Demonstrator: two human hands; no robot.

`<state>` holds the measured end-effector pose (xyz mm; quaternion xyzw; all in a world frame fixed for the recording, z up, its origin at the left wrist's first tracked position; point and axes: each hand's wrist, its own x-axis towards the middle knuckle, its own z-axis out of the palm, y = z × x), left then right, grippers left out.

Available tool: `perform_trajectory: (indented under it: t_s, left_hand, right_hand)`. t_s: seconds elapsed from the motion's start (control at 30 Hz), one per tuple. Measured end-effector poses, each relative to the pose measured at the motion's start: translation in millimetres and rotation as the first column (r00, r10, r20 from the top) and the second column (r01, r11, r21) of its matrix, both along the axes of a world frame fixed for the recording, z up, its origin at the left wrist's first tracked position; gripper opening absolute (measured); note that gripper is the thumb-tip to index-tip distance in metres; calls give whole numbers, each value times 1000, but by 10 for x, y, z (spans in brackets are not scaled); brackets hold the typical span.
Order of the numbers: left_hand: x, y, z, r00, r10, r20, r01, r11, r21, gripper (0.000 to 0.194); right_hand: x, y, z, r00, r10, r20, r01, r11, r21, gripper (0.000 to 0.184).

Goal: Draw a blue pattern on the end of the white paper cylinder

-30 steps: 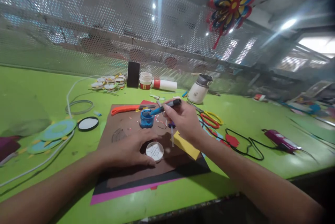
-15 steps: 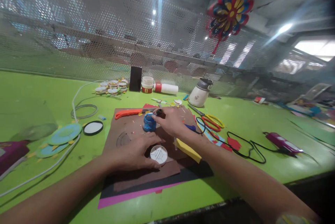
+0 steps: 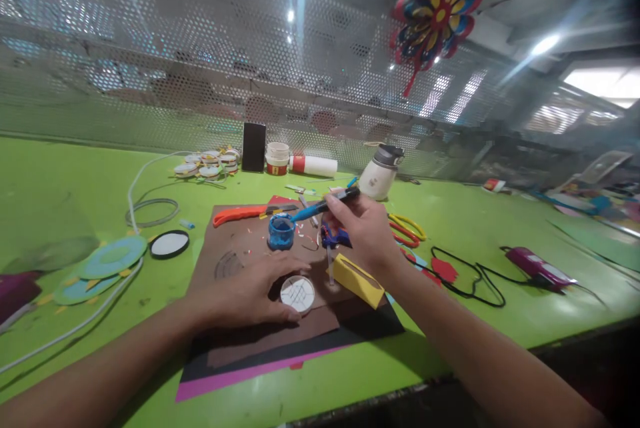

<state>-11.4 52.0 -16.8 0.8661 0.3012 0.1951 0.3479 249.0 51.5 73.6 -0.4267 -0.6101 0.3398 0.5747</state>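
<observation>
Gripping the blue-and-black pen [image 3: 310,212] between the fingers of the right hand [image 3: 367,235], slanting it down and pointing its blue tip at the rim of the blue jar [image 3: 281,235]: just beside or touching, too close to call! Curling the left hand [image 3: 253,291] around the line-patterned white disc [image 3: 297,295], nearer than the jar, over the brown sheet [image 3: 233,235]; impossible to tell if pinching or merely touching. Spotting folded yellow paper [image 3: 357,281] to the right, the orange cutter [image 3: 240,215] behind, and the grey-topped bottle [image 3: 377,178] farther back on the green table [image 3: 460,215].
</observation>
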Motion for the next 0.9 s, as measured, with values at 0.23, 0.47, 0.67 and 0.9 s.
perform_trajectory:
  t_s: [0.23, 0.47, 0.67, 0.9]
  left_hand:
    - [-65, -7, 89, 1000, 20, 3, -20, 998, -65, 98]
    - [-74, -12, 263, 1000, 18, -25, -22, 988, -155, 82]
    - [-78, -76, 323, 999, 41, -32, -47, 969, -241, 98]
    - [-95, -109, 336, 995, 90, -47, -97, 977, -189, 89]
  right_hand:
    - [94, -252, 48, 942, 1, -335, -97, 959, -268, 63]
    - [190, -328, -130, 922, -36, -385, -123, 918, -378, 57]
    - [266, -415, -97, 927, 40, -372, -187, 911, -367, 49]
    - [333, -486, -54, 970, 138, -202, -196, 932, -306, 55]
